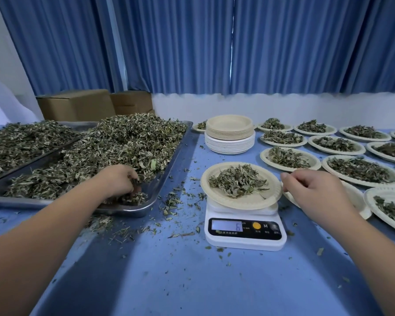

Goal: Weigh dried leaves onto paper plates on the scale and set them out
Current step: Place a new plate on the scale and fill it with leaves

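The left hand (pixel 121 181) is down in the near corner of the metal tray (pixel 156 188). Its fingers are curled into the dried leaves (pixel 128 142) and are grabbing a small bunch. The right hand (pixel 315 190) is just beside the right edge of the paper plate (pixel 249 202), with its fingers loosely bent. I cannot tell if it pinches the rim or is only near it. That plate sits on the scale (pixel 244 244) with a little heap of leaves in the middle, and the screen shows a 6. Behind it is a stack of empty plates (pixel 229 142). Filled plates (pixel 312 161) lie in rows on the right of the blue tabletop (pixel 192 281).

The leaves look very light, dry and crumbly, so bits will likely fall; crumbs already lie all around. A soft, loose pinch seems best. The plate looks thin and bendy, so it is probably best lifted by two sides of the rim and kept flat.
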Tool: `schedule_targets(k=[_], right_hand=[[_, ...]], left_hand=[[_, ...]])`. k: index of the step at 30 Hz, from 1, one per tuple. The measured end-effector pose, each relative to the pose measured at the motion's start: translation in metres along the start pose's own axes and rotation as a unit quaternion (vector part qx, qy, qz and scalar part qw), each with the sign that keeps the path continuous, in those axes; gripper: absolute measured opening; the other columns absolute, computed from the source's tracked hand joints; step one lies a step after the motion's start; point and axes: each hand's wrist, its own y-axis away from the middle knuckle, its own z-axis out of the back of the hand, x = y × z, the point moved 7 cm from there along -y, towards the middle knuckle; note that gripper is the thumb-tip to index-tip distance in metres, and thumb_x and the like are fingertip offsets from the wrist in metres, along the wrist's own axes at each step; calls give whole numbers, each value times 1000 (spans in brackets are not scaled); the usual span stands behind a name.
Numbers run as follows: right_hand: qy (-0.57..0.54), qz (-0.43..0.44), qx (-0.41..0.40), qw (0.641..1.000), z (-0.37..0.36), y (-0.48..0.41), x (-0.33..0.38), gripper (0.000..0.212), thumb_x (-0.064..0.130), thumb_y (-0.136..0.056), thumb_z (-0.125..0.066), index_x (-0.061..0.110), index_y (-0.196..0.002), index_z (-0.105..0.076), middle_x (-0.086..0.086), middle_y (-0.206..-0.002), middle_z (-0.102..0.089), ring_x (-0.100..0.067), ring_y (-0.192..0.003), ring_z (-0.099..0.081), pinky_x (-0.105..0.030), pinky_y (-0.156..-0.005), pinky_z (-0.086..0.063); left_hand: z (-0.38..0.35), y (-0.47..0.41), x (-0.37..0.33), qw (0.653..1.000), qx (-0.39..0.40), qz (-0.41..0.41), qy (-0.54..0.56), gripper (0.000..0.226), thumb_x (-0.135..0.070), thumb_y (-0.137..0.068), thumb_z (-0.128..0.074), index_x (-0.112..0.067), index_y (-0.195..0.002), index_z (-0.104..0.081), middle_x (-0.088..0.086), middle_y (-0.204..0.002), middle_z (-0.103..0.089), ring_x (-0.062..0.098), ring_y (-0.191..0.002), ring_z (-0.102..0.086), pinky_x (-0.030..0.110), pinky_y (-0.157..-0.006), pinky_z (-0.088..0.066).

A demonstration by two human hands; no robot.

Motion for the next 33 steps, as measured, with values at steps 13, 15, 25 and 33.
schedule_targets(k=[13,15,25,33], right_hand=[[-11,13,2,1000,-1,0,-2,41,31,-93,-56,0,-66,-63,5,-37,-35,-10,-36,-34,-19,-40,-30],[-18,15,5,1000,-1,0,-2,42,31,-94,-56,0,-67,-62,5,-38,-34,-10,-37,-33,-19,-40,-29],[-30,22,15,999,1,3,0,41,31,-93,-56,1,-66,-61,6,-39,-32,-10,-38,-31,-20,-40,-26],[-34,27,17,999,1,3,0,41,31,-94,-56,1,-66,-61,6,-38,-32,-10,-37,-31,-20,-40,-26]], left_hand=[[0,15,-12,997,10,-46,-55,29,-16,-90,-65,-25,-117,-66,0,-100,-62,10,-62,-58,19,-50,-42],[3,16,-13,998,-7,-49,-34,28,-13,-89,-67,-24,-115,-66,-4,-87,-61,10,-51,-54,17,-40,-37],[22,25,-13,993,-93,-65,-14,53,-49,-89,-60,-15,-130,-56,5,-86,-63,9,-49,-55,23,-44,-37],[20,29,-15,995,-71,-69,15,29,-30,-93,-62,-18,-120,-60,4,-74,-62,10,-39,-47,25,-41,-40]])
